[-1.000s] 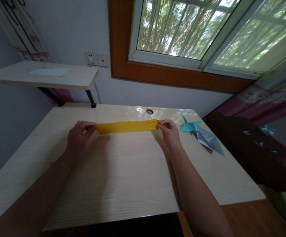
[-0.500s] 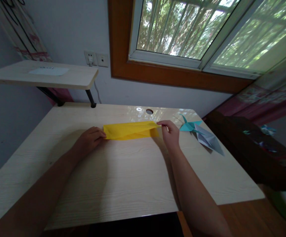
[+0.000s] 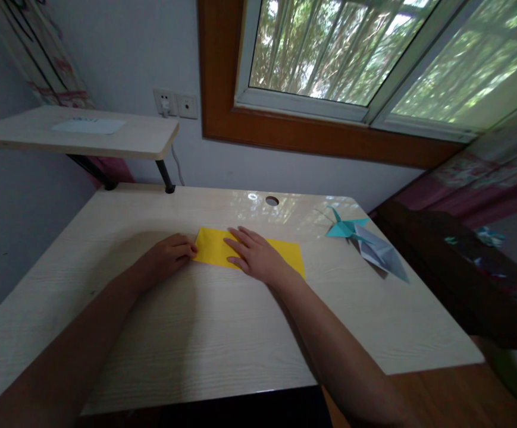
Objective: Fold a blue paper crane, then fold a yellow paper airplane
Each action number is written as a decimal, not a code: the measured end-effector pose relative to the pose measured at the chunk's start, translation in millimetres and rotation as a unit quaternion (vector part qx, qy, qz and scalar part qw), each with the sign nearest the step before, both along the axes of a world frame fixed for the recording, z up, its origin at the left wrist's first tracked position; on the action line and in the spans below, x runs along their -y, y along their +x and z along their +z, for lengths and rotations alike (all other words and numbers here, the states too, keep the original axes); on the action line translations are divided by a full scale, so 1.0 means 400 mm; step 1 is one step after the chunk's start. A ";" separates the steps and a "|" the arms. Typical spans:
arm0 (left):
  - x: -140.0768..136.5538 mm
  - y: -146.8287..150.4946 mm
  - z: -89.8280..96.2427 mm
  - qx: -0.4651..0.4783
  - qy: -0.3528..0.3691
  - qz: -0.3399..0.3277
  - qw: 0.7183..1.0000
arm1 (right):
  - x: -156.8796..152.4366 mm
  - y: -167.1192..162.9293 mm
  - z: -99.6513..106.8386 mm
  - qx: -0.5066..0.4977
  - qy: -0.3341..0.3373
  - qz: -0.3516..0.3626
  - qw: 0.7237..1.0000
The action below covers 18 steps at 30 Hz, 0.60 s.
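Observation:
A yellow sheet of paper [image 3: 213, 246], folded into a long rectangle, lies flat on the pale wooden desk [image 3: 240, 333]. My left hand [image 3: 171, 255] has its fingers closed together at the paper's left end, gripping that corner. My right hand [image 3: 256, 255] rests palm down across the middle of the paper with its fingers spread. The paper's right end shows beyond my right wrist, and its middle is hidden under that hand.
To the right on the desk lie a teal folded paper crane [image 3: 346, 227] and a grey folded paper piece [image 3: 381, 252], touching each other. A raised shelf [image 3: 142, 134] on black posts carries a white sheet [image 3: 88, 125]. A round hole [image 3: 272, 201] pierces the desk's back part.
My right hand has let go of the paper's right end and moved left, flattening onto its middle. The paper has come down flat and turned slightly. My left hand keeps its corner.

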State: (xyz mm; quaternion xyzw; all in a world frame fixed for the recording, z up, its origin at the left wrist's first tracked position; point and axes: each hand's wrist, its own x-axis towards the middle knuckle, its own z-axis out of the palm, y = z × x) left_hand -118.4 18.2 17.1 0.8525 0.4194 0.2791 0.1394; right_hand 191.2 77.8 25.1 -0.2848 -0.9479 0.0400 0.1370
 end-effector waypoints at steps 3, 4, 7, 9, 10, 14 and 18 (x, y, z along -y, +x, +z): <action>0.001 -0.005 0.001 0.001 -0.008 0.002 1.000 | 0.006 0.002 -0.022 0.019 0.001 -0.011 1.000; 0.001 -0.007 0.003 -0.001 -0.009 0.001 1.000 | 0.008 0.002 -0.026 0.021 0.001 -0.014 1.000; 0.005 -0.005 0.011 -0.017 0.001 0.003 1.000 | 0.017 0.001 -0.030 0.026 0.002 -0.020 0.999; 0.009 0.002 0.020 -0.023 0.014 0.015 1.000 | 0.020 -0.002 -0.030 0.028 0.004 -0.023 0.999; 0.012 0.008 0.025 -0.021 0.022 0.025 0.999 | 0.021 -0.003 -0.031 0.027 0.005 -0.024 0.999; 0.021 0.037 0.035 -0.011 0.025 0.009 1.000 | 0.024 -0.005 -0.030 0.023 0.008 -0.026 0.999; 0.021 0.053 0.025 -0.029 0.005 -0.053 0.998 | 0.028 -0.008 -0.024 0.030 0.004 -0.024 0.999</action>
